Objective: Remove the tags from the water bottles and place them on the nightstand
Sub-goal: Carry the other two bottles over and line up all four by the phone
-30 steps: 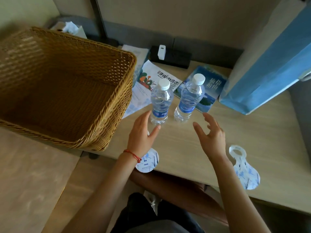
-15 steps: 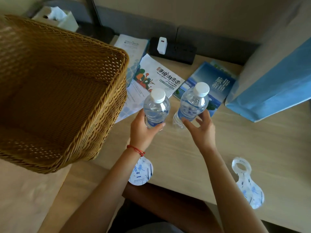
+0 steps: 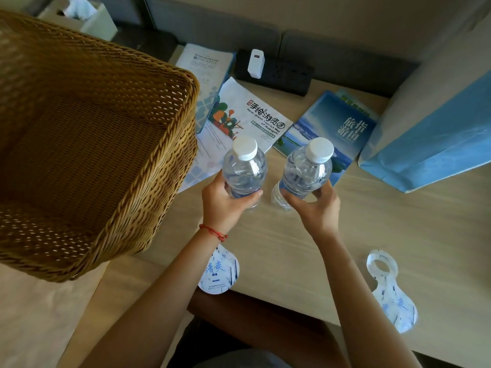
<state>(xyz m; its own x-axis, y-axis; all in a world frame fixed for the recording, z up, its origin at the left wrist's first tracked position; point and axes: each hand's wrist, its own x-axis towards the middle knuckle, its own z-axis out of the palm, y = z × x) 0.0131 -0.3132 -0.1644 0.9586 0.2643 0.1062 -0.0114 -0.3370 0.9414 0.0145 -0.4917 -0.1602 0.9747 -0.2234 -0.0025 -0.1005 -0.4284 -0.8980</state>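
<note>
Left hand [image 3: 225,205]: wrapped around the lower body of the left bottle [image 3: 244,171], thumb across the front over the blue label, fingers behind. Red string on the wrist. Bottle upright, white cap on, neck bare.

Right hand [image 3: 316,205]: wrapped around the lower body of the right bottle [image 3: 305,171], thumb on the left side, fingers on the right. Bottle tilted slightly, cap leaning to the right, white cap on, neck bare. Base visible below the thumb; contact with the surface cannot be confirmed.

Bottles side by side, close together, not touching.

Left tag [image 3: 221,272]: flat at the near edge of the nightstand [image 3: 398,221], rounded end projecting over the edge, upper part hidden behind the left forearm. Blue print on white.

Right tag [image 3: 390,290]: flat on the nightstand to the right of the right forearm, ring hole at the far end, wide end toward the near edge. Well apart from both bottles.

Wicker basket [image 3: 93,144]: on the left, just beside the left bottle, partly covering papers.

Tourist map [image 3: 247,120] and blue booklet [image 3: 329,126]: flat behind the bottles. Leaflet [image 3: 204,65] further back.

Black power strip [image 3: 281,75] with white charger [image 3: 255,63] plugged in: along the back edge.

Blue and white paper bag [image 3: 430,134]: on the right. Tissue box [image 3: 82,14]: top left.
</note>
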